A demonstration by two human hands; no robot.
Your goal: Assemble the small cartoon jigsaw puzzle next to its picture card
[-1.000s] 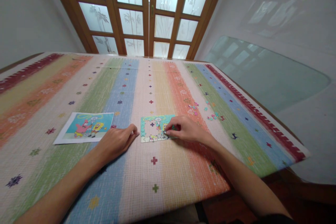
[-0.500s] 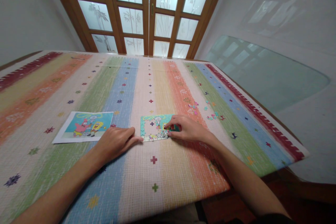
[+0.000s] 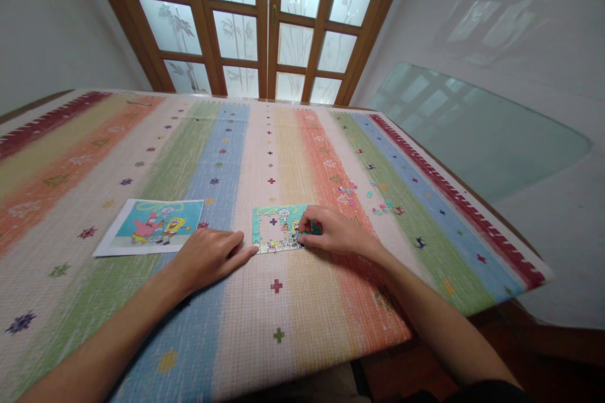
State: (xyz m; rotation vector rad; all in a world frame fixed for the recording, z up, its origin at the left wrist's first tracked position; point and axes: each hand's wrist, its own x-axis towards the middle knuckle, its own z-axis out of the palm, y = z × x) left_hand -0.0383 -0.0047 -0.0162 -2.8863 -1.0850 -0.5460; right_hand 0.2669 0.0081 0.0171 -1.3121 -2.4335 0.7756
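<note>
My right hand (image 3: 333, 233) pinches a puzzle piece over the half-built jigsaw puzzle (image 3: 278, 228) on the striped tablecloth (image 3: 283, 308). My left hand (image 3: 208, 255) rests flat, fingertips touching its corner. The reference picture (image 3: 154, 227) lies left; loose pieces (image 3: 373, 198) scatter right.

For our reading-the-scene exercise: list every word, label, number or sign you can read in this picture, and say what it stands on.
None can be read.
Printed picture: cartoon figures only, no lettering that shows.
Jigsaw puzzle: picture only, detail too small to tell.
Striped tablecloth: crosses and star motifs, no letters.
Frosted door panes: plant patterns, no text.
</note>
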